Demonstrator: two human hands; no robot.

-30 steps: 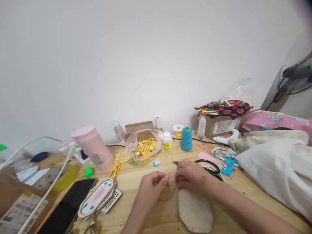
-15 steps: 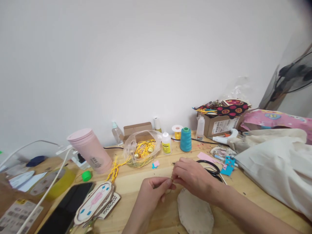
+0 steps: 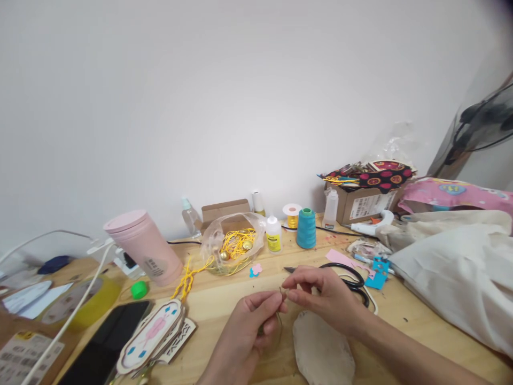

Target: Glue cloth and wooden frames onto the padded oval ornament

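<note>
My left hand (image 3: 256, 323) is closed, thumb pressed on the forefinger around a thin dark cord (image 3: 280, 324) whose loose part hangs below the fingers. My right hand (image 3: 323, 294) pinches at the same spot, its thumb and forefinger tips meeting the left fingertips; what lies between them is too small to make out clearly. Beneath the right wrist lies a pale, rounded flat piece (image 3: 323, 350) with a crimped edge. Black-handled scissors (image 3: 358, 278) rest behind the right hand, which partly hides them.
Behind the hands stand a glue bottle (image 3: 273, 239), a teal thread cone (image 3: 306, 230) and a plastic bag of yellow cords (image 3: 239, 243). A pink tumbler (image 3: 146, 248), phone (image 3: 106, 342) and decorated tags (image 3: 151, 334) are leftward. White cloth (image 3: 444, 267) covers the right side.
My right hand has turned and its fingers have opened out from a tighter curl, showing the thumb. The left hand has rolled slightly, with more cord hanging in view.
</note>
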